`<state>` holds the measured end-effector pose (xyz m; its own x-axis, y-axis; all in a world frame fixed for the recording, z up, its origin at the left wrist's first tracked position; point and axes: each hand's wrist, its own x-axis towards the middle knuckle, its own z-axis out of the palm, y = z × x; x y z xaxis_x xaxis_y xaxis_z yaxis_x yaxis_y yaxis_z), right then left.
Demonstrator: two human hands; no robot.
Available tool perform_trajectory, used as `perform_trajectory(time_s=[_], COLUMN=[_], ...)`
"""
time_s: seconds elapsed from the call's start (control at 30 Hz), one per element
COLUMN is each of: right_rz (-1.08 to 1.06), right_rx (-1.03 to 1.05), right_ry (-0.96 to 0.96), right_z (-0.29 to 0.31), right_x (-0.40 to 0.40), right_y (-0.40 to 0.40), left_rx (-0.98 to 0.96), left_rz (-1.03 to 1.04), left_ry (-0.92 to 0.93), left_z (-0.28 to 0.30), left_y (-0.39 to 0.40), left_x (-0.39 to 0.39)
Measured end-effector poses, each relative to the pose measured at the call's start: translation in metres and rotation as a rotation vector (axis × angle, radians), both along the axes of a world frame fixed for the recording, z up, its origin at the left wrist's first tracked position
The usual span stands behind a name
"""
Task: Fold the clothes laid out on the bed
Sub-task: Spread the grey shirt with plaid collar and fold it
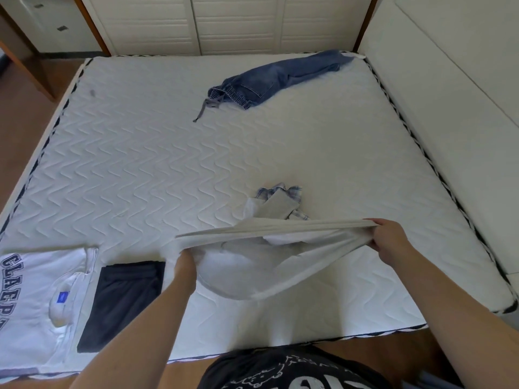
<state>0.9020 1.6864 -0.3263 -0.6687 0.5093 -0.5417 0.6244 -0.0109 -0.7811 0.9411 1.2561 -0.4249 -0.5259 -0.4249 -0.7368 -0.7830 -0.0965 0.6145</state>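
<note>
Bed (pixel 140 153) w/ white quilted mattress, seen from the foot end. Left hand (pixel 184 263) and right hand (pixel 389 238) each clamped on a light grey garment (pixel 252 276), fingers curled round bunched cloth at opposite ends; upper edge pulled taut between them, lower part sagging in a loop just above the mattress, near edge, centre-right. Just beyond it, small heap w/ plaid cloth (pixel 278 199), crumpled, on the mattress. Blue jeans (pixel 278 77) unfolded at far right, waistband and drawstring toward centre, legs reaching far-right corner. Near-left corner: folded white T-shirt (pixel 36 293) w/ dark blue lettering and blue neck label; folded dark garment (pixel 123 301) touching its right side. White louvred cupboard doors (pixel 236 21) behind the bed.
</note>
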Motion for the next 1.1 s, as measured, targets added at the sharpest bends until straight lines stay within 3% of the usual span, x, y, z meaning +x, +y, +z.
perform_trajectory(time_s=[0.07, 0.13, 0.23, 0.33, 0.47, 0.6, 0.73, 0.87, 1.1], right_rz=[-0.051, -0.066, -0.05, 0.034, 0.137, 0.246, 0.34, 0.292, 0.191], right_rx=[-0.063, -0.068, 0.003, 0.22, 0.414, 0.481, 0.365, 0.13, -0.034], right_ry=[0.0, -0.002, 0.009, -0.018, -0.057, -0.268, -0.285, -0.04, 0.299], right_z=[0.001, 0.002, 0.003, 0.0, -0.001, -0.003, 0.007, 0.035, 0.128], right_x=[-0.001, -0.002, -0.001, 0.006, 0.016, 0.015, -0.001, -0.035, -0.132], right_y=[0.003, 0.006, 0.018, 0.04, 0.068, 0.067, 0.051, 0.036, 0.04], left_rx=[0.227, 0.253, 0.081, -0.181, -0.475, -0.656, -0.443, -0.285, -0.18], left_rz=[0.109, 0.054, -0.26, -0.674, -0.666, -0.611, -0.708, -0.778, -0.618], left_ry=[0.006, -0.006, -0.012, 0.033, 0.119, 0.138, 0.11, 0.142, 0.356], left_z=[-0.002, -0.005, -0.008, -0.01, 0.005, 0.031, 0.067, 0.122, 0.254], left_y=[0.009, 0.014, 0.006, -0.016, -0.047, -0.064, -0.054, -0.041, -0.038], left_x=[0.005, 0.007, 0.007, 0.004, -0.013, -0.036, -0.062, -0.102, -0.193])
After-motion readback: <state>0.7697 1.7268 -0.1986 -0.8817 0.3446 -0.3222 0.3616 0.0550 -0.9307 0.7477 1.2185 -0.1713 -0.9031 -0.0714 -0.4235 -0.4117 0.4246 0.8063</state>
